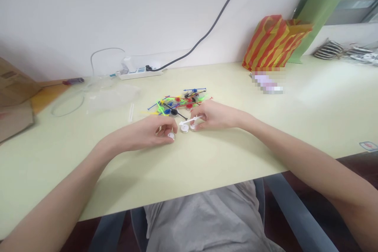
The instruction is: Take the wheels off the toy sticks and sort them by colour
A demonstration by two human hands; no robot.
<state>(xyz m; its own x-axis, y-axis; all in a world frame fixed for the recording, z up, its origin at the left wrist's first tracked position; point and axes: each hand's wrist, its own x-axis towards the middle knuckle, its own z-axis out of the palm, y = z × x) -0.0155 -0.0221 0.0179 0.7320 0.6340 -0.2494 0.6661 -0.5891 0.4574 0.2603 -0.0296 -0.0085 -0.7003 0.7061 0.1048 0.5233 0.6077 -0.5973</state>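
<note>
Near the middle of the pale table, my left hand [161,130] has its thumb and fingers closed on a small white disc [171,136]. To its right, the thumb and fingers of my right hand [206,115] are round another white disc [193,126]. A white arrow [187,121] reaches leftward from my right fingers. Between the hands another white disc [184,128] lies on the table, below the arrow. Just behind the hands is a pile of coloured arrows and discs [177,104] in blue, red, green, yellow and black.
A white power strip [140,73] with a black cable lies by the wall. Clear plastic [110,98] and white sticks [131,112] are at the left, near a cardboard box [16,98]. A striped bag [274,43] stands at the back right, behind a blurred pinkish item [265,82].
</note>
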